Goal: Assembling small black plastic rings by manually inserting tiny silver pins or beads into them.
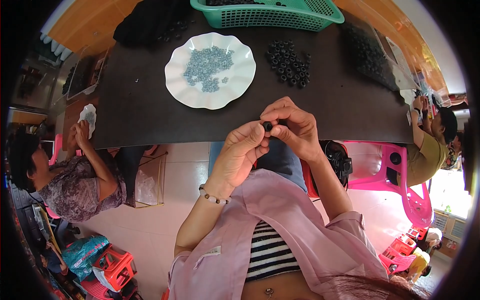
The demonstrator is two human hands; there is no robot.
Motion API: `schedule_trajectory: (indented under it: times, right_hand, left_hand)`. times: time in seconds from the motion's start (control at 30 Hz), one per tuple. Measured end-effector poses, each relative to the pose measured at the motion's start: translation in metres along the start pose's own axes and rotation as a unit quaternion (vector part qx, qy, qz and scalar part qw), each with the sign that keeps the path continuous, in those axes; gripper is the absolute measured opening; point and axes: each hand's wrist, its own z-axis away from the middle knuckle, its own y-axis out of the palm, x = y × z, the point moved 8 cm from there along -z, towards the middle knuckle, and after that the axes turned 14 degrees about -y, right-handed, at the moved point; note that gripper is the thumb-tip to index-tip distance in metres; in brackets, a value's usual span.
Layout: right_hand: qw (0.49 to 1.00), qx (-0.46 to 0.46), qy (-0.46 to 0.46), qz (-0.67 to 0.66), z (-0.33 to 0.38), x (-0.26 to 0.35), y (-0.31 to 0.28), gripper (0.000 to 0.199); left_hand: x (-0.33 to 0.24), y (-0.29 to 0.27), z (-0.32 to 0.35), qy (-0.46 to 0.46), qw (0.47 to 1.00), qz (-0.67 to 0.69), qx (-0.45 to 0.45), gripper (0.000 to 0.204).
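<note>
Close to the table's near edge, my left hand (245, 150) and my right hand (296, 127) meet fingertip to fingertip. Between them they pinch a small black ring-shaped part (267, 126), its hole partly showing. Whether a smaller piece sits in my fingers too is hidden. Beyond my hands lies a white scalloped plate (175, 75) bearing many small clear bluish pieces (209, 65). To its right, a loose pile of black ring-shaped parts (290, 62) rests on the dark table (350, 117).
A green plastic basket (270, 21) holding black parts stands at the far edge. A clear bag of black parts (370, 55) lies at the far right, black cloth (145, 22) at the far left. People sit at both sides, one by a small white dish (89, 117). A pink chair (390, 170) stands right.
</note>
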Motion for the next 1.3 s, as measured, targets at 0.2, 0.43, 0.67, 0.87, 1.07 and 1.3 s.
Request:
schedule_trajectory:
  times: [0.2,0.43,0.67,0.87,1.07,1.3]
  right_hand:
    - [0.999,0.028,0.007,0.017,-0.003,0.0,0.0,0.027]
    - [0.989,-0.019,0.073,0.125,-0.037,0.004,-0.065,0.02]
    - [0.889,0.029,0.056,0.453,-0.08,-0.021,-0.148,0.017]
    - [0.847,0.142,0.011,0.512,-0.105,-0.051,-0.128,0.014]
    - [0.839,0.171,0.011,0.516,-0.102,-0.058,-0.131,0.016]
    - [0.889,0.15,0.06,0.428,-0.09,-0.104,-0.175,0.013]
  left_hand:
    - [0.001,-0.007,-0.002,0.001,1.0,0.0,-0.004,0.021]
    - [-0.038,-0.011,0.01,0.06,0.998,-0.022,-0.028,0.025]
    - [-0.061,-0.005,0.001,0.189,0.94,-0.259,-0.117,0.024]
    - [-0.065,-0.013,0.016,0.258,0.906,-0.302,-0.15,0.022]
    - [-0.055,-0.004,0.015,0.283,0.911,-0.277,-0.112,0.014]
    - [-0.051,-0.006,0.024,0.305,0.909,-0.265,-0.105,0.017]
